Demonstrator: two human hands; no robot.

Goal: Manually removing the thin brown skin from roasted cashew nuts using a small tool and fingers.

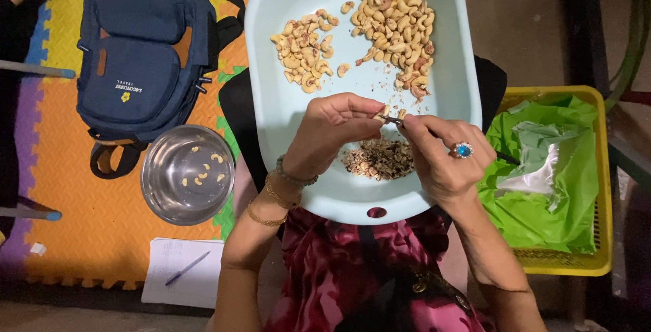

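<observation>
A pale blue plastic tray (pixel 271 101) rests on my lap and holds two heaps of cashew nuts (pixel 397 30), the smaller heap (pixel 305 50) to the left, and a pile of brown peelings (pixel 380 159) near its front. My left hand (pixel 332 132) pinches a single cashew (pixel 384 111) over the tray. My right hand (pixel 444 155), wearing a blue-stone ring, grips a small thin knife (pixel 505 158) whose tip meets that nut.
A steel bowl (pixel 188 174) with several cashews stands on the orange foam mat to the left. A navy backpack (pixel 146 54) lies beyond it. A notepad with a pen (pixel 184 269) lies near my knee. A yellow basket (pixel 597 189) lined with green plastic is at right.
</observation>
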